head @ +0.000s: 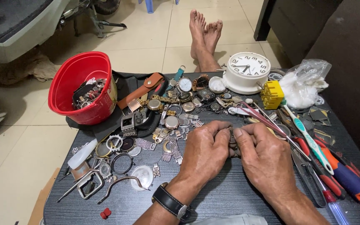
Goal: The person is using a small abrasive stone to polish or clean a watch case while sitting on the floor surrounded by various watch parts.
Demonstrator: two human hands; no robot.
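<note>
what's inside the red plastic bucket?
The red plastic bucket holds a heap of dark and silvery watch parts and straps, piled against its right wall. Whatever lies under the heap, and the bucket's bottom there, is covered.

the small metal piece (pixel 231 141) pinched between the left hand (pixel 203 152) and right hand (pixel 267 160) is mostly hidden by fingers. the red bucket (pixel 69 79) contents are too jumbled to identify.

Crumpled clear plastic bag (pixel 304 83), perhaps holding cotton, far right
</note>
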